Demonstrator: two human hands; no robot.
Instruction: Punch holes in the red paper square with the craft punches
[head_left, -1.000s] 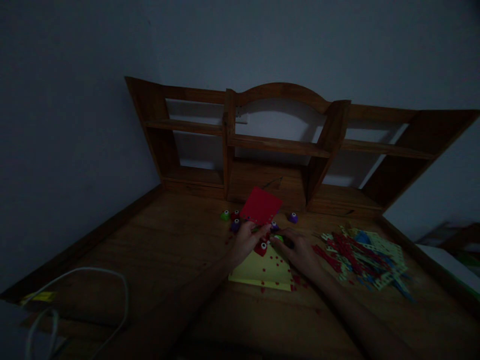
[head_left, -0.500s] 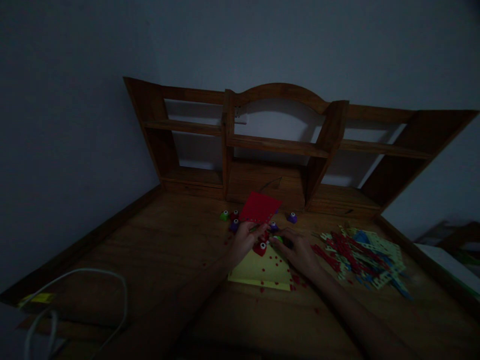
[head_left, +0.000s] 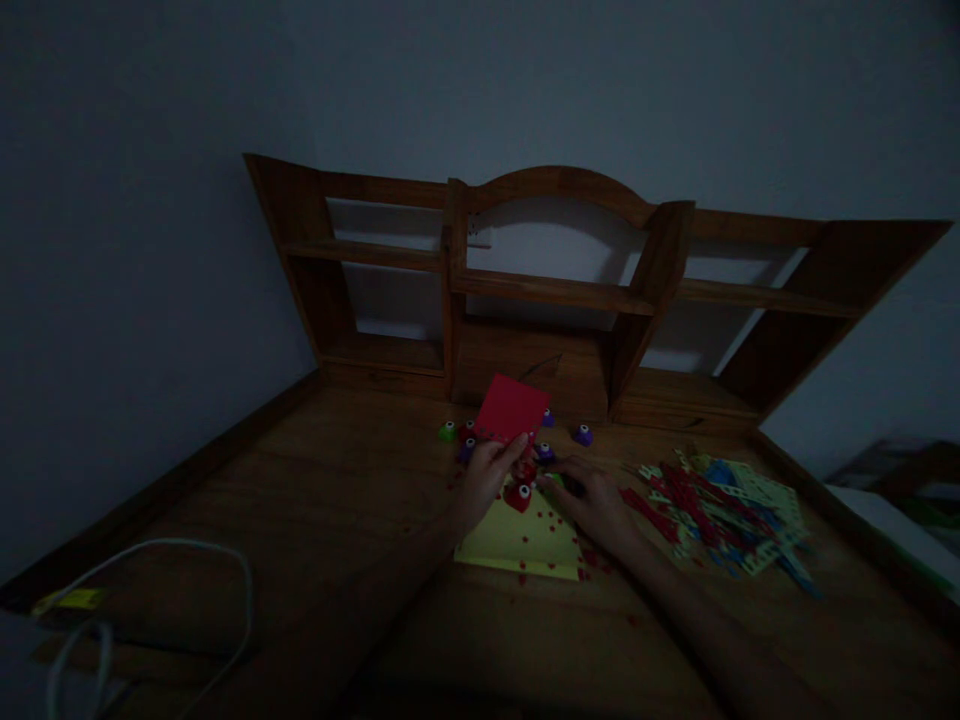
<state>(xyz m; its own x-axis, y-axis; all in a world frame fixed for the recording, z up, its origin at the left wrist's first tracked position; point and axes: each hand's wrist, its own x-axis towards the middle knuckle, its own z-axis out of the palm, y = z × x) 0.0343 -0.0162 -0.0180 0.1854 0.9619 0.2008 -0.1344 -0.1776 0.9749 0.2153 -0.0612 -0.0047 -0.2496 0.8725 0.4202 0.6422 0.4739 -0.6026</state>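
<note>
Pinched in my left hand (head_left: 486, 478) is a red sheet of paper (head_left: 513, 408), with a row of small holes along its near edge. My right hand (head_left: 592, 498) has its fingers curled round a green paper punch (head_left: 554, 480), mostly hidden under them. Between my hands a red paper punch (head_left: 518, 496) with a round white and dark top stands on a yellow sheet (head_left: 517, 548). Small red paper cut-outs (head_left: 526, 539) lie scattered over that sheet and the desk. Just beyond my right fingers is a purple punch (head_left: 545, 452).
Several more punches stand behind my hands, among them a green one (head_left: 447, 431) and a purple one (head_left: 583, 434). To the right lies a pile of red, yellow and blue perforated strips (head_left: 727, 510). A wooden shelf unit (head_left: 555, 290) backs the desk; a white cable (head_left: 191, 544) loops at left.
The red sheet has shifted slightly left and upward in my left hand, uncovering a purple punch behind it. My right hand has stayed nearly in place.
</note>
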